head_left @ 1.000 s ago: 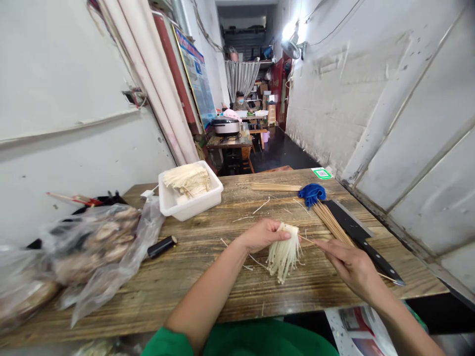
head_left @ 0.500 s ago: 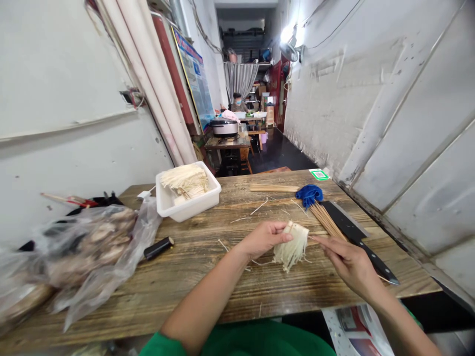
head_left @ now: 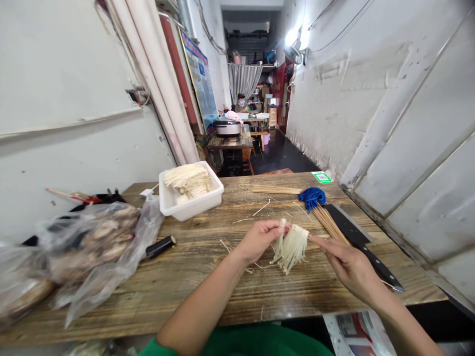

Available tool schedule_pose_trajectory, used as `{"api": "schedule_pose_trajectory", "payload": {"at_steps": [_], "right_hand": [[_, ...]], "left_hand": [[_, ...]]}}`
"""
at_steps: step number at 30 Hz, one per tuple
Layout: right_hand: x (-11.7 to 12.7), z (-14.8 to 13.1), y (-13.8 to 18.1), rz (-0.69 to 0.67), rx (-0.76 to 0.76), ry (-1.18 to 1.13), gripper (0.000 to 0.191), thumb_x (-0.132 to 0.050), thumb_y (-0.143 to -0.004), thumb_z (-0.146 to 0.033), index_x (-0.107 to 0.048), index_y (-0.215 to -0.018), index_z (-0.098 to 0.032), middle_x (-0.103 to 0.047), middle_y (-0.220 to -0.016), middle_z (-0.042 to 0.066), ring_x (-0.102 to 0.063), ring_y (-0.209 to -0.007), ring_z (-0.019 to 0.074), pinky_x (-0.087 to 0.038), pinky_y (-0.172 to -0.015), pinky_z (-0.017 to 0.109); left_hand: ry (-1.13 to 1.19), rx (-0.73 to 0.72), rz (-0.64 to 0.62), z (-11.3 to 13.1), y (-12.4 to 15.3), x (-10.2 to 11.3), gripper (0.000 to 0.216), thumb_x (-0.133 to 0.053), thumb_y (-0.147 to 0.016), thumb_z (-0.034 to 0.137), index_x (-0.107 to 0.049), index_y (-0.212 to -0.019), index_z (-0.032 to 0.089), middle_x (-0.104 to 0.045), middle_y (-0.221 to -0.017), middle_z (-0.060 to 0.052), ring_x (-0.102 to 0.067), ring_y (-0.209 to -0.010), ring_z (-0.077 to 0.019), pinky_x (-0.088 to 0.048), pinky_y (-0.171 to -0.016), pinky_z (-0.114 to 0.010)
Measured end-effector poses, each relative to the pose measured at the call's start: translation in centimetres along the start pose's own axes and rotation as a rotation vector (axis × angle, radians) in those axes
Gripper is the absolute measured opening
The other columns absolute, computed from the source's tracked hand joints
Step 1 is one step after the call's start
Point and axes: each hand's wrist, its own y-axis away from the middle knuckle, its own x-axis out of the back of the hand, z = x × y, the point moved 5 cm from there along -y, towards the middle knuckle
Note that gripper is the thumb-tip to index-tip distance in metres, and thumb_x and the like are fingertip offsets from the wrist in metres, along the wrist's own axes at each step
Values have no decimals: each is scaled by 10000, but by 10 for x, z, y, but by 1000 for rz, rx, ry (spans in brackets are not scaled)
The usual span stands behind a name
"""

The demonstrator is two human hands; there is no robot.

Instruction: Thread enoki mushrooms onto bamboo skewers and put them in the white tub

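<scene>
My left hand (head_left: 260, 240) pinches the top of a pale bunch of enoki mushrooms (head_left: 291, 247) that hangs just above the wooden table (head_left: 208, 277). My right hand (head_left: 349, 269) is closed around a thin bamboo skewer whose tip meets the bunch's right side. A pile of bamboo skewers (head_left: 330, 222) lies just beyond my right hand, beside a black cleaver (head_left: 361, 240).
A white tub (head_left: 191, 190) of skewered enoki stands at the back left. Clear bags of mushrooms (head_left: 85, 247) fill the left end, with a black lighter (head_left: 161, 246) near them. A blue cloth (head_left: 312, 196) and more skewers (head_left: 276, 189) lie at the back right. A person sits far down the corridor.
The enoki bunch has been lifted and tilted to the right, and a few strands have parted at its left. My right hand stays at the bunch's right side.
</scene>
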Motion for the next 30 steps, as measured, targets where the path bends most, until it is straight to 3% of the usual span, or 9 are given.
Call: {"api": "schedule_pose_trajectory", "payload": {"at_steps": [5, 11, 24, 30], "right_hand": [[0, -4, -2, 6, 10, 2, 428, -374, -909, -129, -569, -1279, -223, -676, -896, 49, -638, -780, 139, -519, -709, 248], [0, -7, -2, 9, 16, 20, 432, -376, -901, -112, -576, -1270, -213, -682, -880, 51, -644, -747, 139, -518, -671, 243], [-2, -6, -2, -2, 24, 6, 429, -387, -899, -106, -570, -1267, -228, -687, -1025, 54, -658, -895, 149, -537, -771, 265], [1, -8, -1, 28, 14, -5, 419, -394, -899, -122, -579, -1259, -229, -695, -1012, 56, -667, -869, 152, -551, -769, 272]], "left_hand": [[26, -10, -13, 5, 3, 3, 383, -753, -711, 414, -716, -966, 130, -685, -1056, -136, -628, -963, -240, -447, -899, -372], [-87, 2, -24, 6, 5, 4, 406, -728, -736, 436, -717, -1019, 145, -704, -995, -112, -629, -894, -205, -446, -878, -346], [-144, -12, -9, 5, 4, 5, 434, -707, -746, 452, -714, -1043, 135, -702, -1004, -113, -612, -916, -211, -428, -894, -341], [-69, 8, -7, 5, 5, 3, 446, -709, -741, 466, -711, -1039, 133, -706, -939, -116, -621, -883, -208, -443, -864, -342]]}}
